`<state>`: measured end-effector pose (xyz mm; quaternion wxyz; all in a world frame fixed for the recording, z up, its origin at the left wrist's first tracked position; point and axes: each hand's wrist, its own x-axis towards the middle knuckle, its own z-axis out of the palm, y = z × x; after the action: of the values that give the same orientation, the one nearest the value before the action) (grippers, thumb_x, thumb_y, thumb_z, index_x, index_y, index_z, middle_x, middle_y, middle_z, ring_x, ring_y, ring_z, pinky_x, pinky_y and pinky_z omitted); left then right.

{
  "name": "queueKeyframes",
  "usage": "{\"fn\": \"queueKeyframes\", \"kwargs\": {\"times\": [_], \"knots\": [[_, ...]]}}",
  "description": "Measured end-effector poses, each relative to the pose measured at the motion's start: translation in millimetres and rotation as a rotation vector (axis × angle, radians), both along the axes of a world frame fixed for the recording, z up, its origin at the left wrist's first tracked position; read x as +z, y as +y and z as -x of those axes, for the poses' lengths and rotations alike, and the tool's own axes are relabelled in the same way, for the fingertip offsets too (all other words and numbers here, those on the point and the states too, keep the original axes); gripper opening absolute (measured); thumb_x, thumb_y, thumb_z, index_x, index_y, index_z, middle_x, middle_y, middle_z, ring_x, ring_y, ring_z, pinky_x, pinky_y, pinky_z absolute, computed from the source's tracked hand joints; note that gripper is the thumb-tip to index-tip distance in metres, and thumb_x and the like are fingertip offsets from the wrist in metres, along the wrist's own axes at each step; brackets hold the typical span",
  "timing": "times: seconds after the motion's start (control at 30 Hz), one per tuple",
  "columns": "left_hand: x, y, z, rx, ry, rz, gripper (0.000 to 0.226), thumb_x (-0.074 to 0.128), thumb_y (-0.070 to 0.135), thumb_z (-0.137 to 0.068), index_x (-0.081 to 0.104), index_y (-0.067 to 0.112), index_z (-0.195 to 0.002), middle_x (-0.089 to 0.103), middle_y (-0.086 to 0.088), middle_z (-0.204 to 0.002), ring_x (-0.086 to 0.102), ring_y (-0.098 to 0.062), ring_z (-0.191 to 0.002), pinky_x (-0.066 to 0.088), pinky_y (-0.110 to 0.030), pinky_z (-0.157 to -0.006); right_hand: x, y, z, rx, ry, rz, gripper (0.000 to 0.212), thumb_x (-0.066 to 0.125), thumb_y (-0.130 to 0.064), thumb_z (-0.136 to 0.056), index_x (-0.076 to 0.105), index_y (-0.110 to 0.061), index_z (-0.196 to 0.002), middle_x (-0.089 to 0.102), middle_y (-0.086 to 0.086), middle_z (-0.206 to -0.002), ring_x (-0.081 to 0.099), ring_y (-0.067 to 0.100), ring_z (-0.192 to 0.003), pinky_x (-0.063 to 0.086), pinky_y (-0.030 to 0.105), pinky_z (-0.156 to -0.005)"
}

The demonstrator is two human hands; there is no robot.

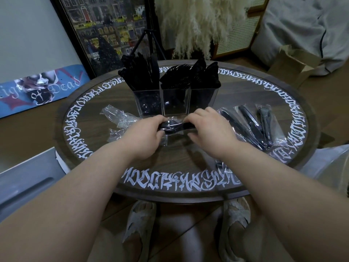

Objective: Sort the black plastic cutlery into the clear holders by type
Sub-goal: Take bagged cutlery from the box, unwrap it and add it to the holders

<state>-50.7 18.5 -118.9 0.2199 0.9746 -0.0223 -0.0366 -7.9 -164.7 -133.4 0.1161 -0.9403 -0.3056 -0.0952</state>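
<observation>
While both hands grip it: one wrapped cutlery pack, before three clear holders.
Left hand point(145, 132) and right hand point(207, 127) pinch the wrapped cutlery point(174, 126) above the surface point(179, 157), near the holders point(174, 103); likely light, stiff, wrapper slippery, best held at the ends.

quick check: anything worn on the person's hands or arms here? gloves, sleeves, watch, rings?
Nothing visible. The left hand and right hand are bare, with no gloves, and no rings can be made out on the fingers in view. Both forearms are bare right down to the frame edge, with no sleeve cuffs, watch, bracelet or strap at either wrist. No markings, tape or cables show on them.
</observation>
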Motion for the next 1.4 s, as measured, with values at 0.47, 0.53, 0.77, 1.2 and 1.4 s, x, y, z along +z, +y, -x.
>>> {"fn": "queueKeyframes", "kwargs": {"times": [0.47, 0.53, 0.77, 1.2, 1.4], "knots": [[-3, 17, -4, 0.136, -0.011, -0.199, 0.041, 0.044, 0.006, -0.093, 0.055, 0.022, -0.129, 0.06, -0.005, -0.122, 0.057, -0.029, -0.107, 0.047, -0.046, -0.092, 1, -9, -8, -0.029, 0.122, 0.097, 0.025, 0.053, -0.027, -0.094, 0.067, -0.021, -0.114, 0.064, 0.006, -0.099, 0.059, 0.029, -0.095, 0.049, 0.038, -0.08], [-5, 22, -6, 0.202, 0.036, -0.241, 0.039, 0.047, 0.007, -0.091, 0.057, 0.022, -0.125, 0.06, -0.006, -0.12, 0.056, -0.032, -0.108, 0.047, -0.047, -0.093, 0, -14, -11, -0.063, 0.146, 0.141, 0.024, 0.054, -0.026, -0.093, 0.067, -0.02, -0.111, 0.067, 0.006, -0.098, 0.06, 0.029, -0.094, 0.05, 0.038, -0.078], [-10, 27, -6, 0.29, 0.133, -0.371, 0.046, 0.049, 0.018, -0.093, 0.044, 0.024, -0.138, 0.043, -0.008, -0.141, 0.035, -0.031, -0.13, 0.036, -0.051, -0.099, 5, -27, -13, -0.188, 0.242, -0.061, 0.025, 0.052, -0.024, -0.095, 0.065, -0.019, -0.117, 0.07, 0.004, -0.103, 0.061, 0.026, -0.092, 0.045, 0.03, -0.072], [13, -28, -14, 0.194, -0.208, 0.546, 0.034, 0.072, 0.036, -0.082, 0.058, 0.03, -0.111, 0.065, 0.015, -0.093, 0.065, -0.007, -0.084, 0.05, -0.023, -0.08, 20, -13, -4, -0.07, 0.745, -0.567, 0.004, 0.068, -0.01, -0.086, 0.07, -0.012, -0.086, 0.073, 0.007, -0.079, 0.067, 0.015, -0.069, 0.055, 0.028, -0.07], [12, -32, -23, 0.183, -0.216, 0.578, 0.006, 0.072, 0.02, -0.083, 0.067, 0.019, -0.086, 0.069, 0.005, -0.078, 0.066, -0.014, -0.076, 0.055, -0.038, -0.079, 21, -12, -6, -0.043, 0.734, -0.634, 0.009, 0.066, -0.014, -0.088, 0.067, -0.022, -0.085, 0.071, -0.002, -0.072, 0.066, 0.006, -0.066, 0.05, 0.021, -0.066]]}}
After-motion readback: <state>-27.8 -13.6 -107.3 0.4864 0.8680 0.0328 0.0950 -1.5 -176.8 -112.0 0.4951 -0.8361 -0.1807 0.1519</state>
